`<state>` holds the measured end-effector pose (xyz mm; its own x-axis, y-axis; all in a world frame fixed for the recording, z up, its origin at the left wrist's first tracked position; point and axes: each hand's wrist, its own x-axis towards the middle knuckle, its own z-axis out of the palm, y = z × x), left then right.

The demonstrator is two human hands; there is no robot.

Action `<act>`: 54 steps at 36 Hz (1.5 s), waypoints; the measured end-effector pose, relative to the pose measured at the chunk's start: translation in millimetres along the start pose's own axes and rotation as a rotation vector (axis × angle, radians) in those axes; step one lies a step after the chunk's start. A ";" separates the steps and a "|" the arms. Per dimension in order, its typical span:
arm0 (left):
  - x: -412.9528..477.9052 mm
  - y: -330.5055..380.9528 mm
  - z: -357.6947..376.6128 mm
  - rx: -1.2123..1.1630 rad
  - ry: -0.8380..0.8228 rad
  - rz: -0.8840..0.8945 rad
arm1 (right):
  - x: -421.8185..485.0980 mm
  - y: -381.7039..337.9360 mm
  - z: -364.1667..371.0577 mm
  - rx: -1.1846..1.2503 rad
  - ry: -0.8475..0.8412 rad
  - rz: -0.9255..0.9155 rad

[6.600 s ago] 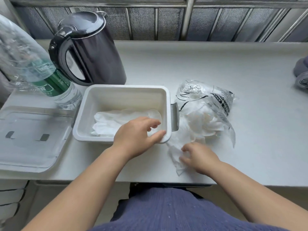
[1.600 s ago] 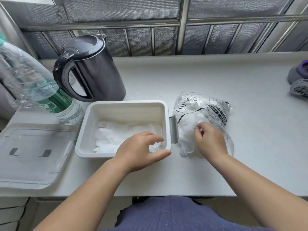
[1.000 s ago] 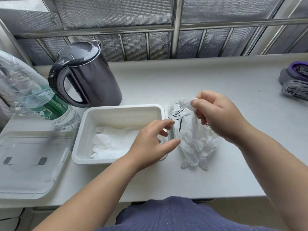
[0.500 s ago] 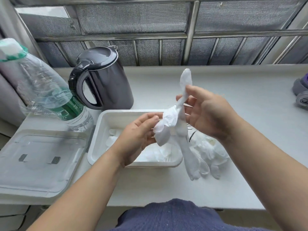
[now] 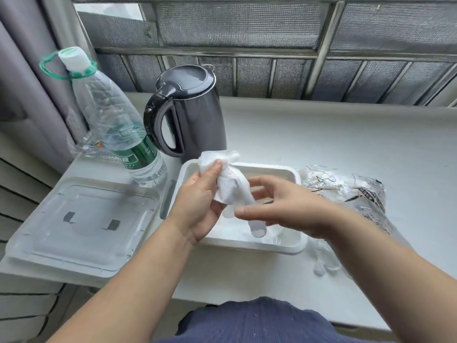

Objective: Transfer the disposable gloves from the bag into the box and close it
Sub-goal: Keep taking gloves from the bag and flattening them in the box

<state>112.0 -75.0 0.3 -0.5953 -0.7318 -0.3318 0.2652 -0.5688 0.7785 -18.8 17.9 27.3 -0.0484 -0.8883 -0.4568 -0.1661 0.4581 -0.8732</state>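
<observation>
- The box (image 5: pixel 274 170), at centre, has most of its floor hidden behind the left hand (image 5: pixel 199 206) and the right hand (image 5: pixel 291 209).
- The glove (image 5: pixel 231 186) pinched by the left hand runs down behind the right hand's motion-smeared fingers (image 5: pixel 252 214).
- At 3 o'clock, the right forearm covers the lower part of the bag (image 5: pixel 346 189). Its black print is unreadable, perhaps lettering.
- At 10 o'clock, the text on the bottle (image 5: pixel 118 125) label is too small to read.
</observation>
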 end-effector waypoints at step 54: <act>10.1 5.2 -39.3 0.344 0.497 0.056 | 47.4 28.9 -5.9 -0.047 0.699 0.051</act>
<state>137.2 -100.1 -20.0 -0.1403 -0.8917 -0.4303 -0.0238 -0.4314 0.9018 -31.7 -11.2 -18.6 -0.6768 -0.6862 -0.2667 -0.1882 0.5115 -0.8385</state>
